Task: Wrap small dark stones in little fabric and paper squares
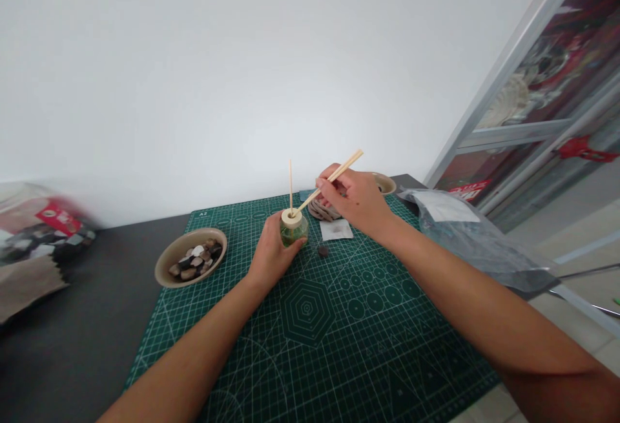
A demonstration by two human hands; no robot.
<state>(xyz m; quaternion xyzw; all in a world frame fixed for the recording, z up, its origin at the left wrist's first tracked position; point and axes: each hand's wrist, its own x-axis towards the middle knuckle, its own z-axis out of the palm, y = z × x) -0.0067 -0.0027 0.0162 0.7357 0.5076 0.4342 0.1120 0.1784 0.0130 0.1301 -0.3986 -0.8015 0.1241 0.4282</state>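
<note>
My left hand (272, 248) is wrapped round a small glass jar (294, 236) with something green inside, standing on the green cutting mat (307, 313). The jar has a pale round top (291, 218) with a hole in the middle. A thin stick (290, 184) stands upright in that hole. My right hand (356, 198) pinches a pair of chopsticks (346, 165), slanted down to the left with their tips at the hole. Whether the tips hold anything is too small to tell.
An oval bowl of stones (162, 268) lies left of the jar. Near my right hand are a white packet (336, 230), a small dark stone (323, 251), a coiled beige thing (322, 211) and another bowl (387, 184). Plastic bags (455, 242) lie at both sides; a wall rises behind.
</note>
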